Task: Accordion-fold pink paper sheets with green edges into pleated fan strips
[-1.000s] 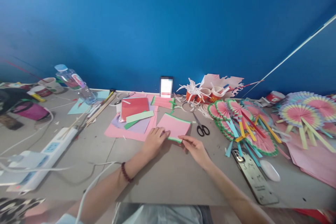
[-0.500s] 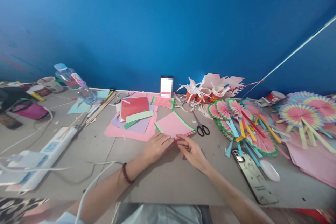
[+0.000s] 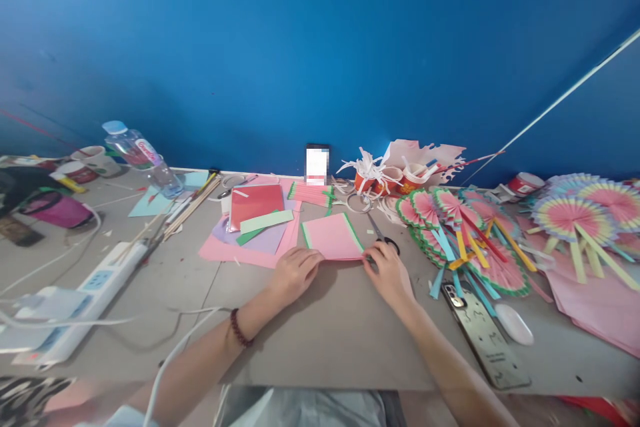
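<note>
A pink paper sheet with green edges lies flat on the grey table in front of me. My left hand presses its near left corner with curled fingers. My right hand pinches the sheet's near right corner. Black scissors lie just behind my right hand. A red bead bracelet circles my left wrist.
Finished paper fans pile up at the right, with a phone and a white mouse near the front edge. Coloured paper sheets lie left of centre. A power strip, cables and a water bottle fill the left side. Paper cups stand by the blue wall.
The pink sheet has turned square to me. My right hand slid from the sheet's near middle out to its right corner; my left hand stayed at the left corner.
</note>
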Available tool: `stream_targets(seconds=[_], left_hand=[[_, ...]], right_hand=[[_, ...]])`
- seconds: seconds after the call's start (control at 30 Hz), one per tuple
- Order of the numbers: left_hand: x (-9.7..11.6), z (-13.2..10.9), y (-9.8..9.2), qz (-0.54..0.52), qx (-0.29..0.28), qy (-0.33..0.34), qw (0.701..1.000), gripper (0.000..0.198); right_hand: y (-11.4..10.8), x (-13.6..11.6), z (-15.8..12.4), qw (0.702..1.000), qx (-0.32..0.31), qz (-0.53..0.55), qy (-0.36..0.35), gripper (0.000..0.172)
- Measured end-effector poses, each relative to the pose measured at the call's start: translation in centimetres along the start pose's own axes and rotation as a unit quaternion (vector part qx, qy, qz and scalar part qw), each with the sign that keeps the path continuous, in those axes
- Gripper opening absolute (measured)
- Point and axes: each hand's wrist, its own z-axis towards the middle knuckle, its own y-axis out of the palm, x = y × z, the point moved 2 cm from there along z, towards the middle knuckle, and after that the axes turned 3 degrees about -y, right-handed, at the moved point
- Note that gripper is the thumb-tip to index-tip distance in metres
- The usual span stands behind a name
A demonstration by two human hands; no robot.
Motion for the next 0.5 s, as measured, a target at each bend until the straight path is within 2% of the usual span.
stream_targets(seconds=[0.27,0.4,0.5], left_hand=[[-0.8,-0.1,1.1,0.067,-0.076,0.000,0.995,0.019],[-1.2,-0.2,1.2,0.061,-0.089,-0.004,0.994,0.018],[-1.5,-0.1,1.1,0.030,-0.089,-0.035,0.995,0.020]], right_hand=[[0.7,-0.8,-0.2,0.996,-0.061,0.008,-0.069,0.025],[0.9,-0.1,-0.2,0.994,-0.079,0.063,-0.048,0.024],[1.0,0.4,0.1,0.987,-0.092,0.131,-0.030,0.024]])
